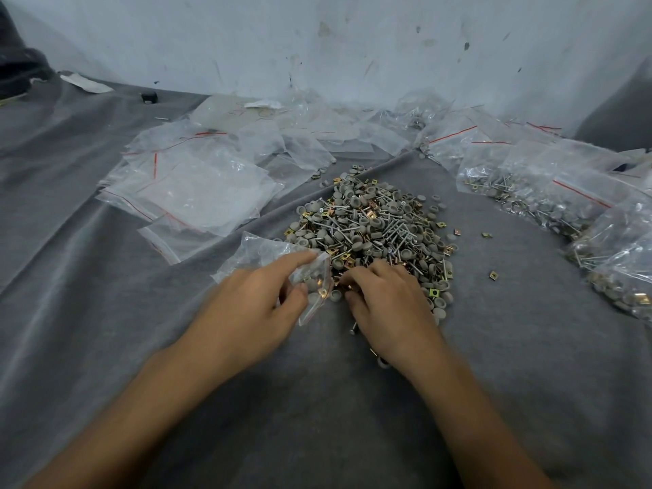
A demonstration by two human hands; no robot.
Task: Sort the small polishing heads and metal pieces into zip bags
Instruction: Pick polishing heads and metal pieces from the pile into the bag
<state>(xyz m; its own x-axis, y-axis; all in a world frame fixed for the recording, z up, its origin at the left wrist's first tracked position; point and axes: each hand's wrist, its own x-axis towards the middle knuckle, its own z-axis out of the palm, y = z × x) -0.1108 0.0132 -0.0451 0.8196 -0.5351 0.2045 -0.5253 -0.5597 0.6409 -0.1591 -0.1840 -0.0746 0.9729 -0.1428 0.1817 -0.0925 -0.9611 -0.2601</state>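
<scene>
A heap of grey round polishing heads, thin metal pins and small brass squares (374, 224) lies on the grey cloth (106, 347) in the middle. My left hand (254, 305) pinches the mouth of a small clear zip bag (275, 259) with a red seal line; a few grey heads and a brass piece show inside it. My right hand (384, 301) rests on the near edge of the heap right beside the bag's mouth, fingers curled over small pieces; what they hold is hidden.
Several empty zip bags (190, 192) lie spread at the left and back. Filled bags (578, 202) are piled along the right. A few stray brass squares (493, 275) lie on the cloth right of the heap. A stained wall (352, 44) closes the back.
</scene>
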